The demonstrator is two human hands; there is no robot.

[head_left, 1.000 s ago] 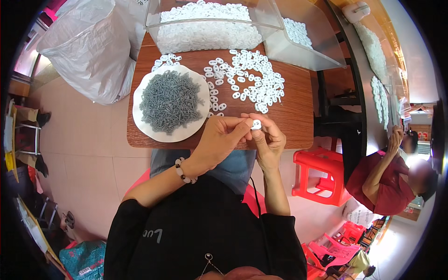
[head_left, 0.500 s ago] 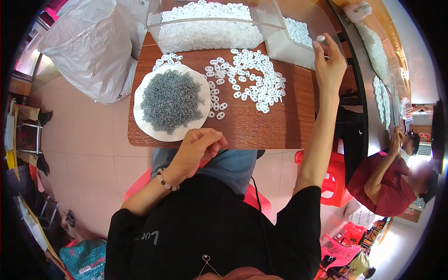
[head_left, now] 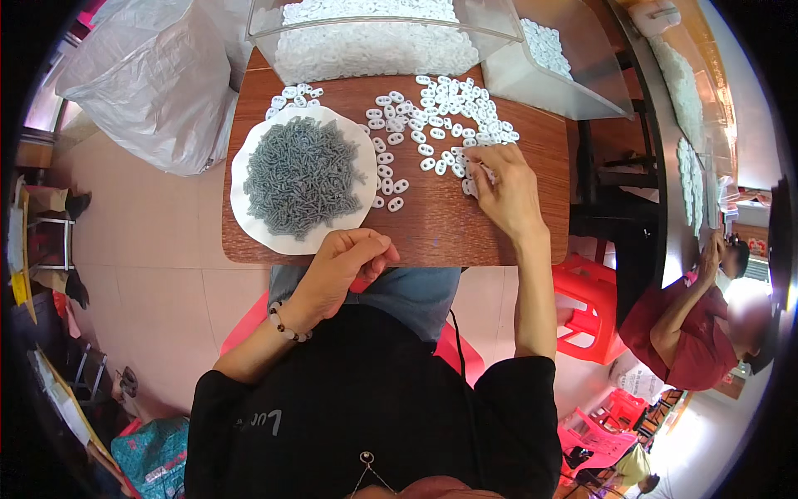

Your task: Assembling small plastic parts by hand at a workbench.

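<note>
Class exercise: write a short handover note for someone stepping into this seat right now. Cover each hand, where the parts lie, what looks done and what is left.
Left hand: loosely curled at the near edge of the wooden board, beside the white plate of small grey pieces; whether it holds one cannot be seen.
Right hand: fingertips down among the loose white rings on the board, picking at one.
Done: the clear bin at the far edge holds many white parts.
Left: a large scatter of rings and a full heap of grey pieces.
</note>
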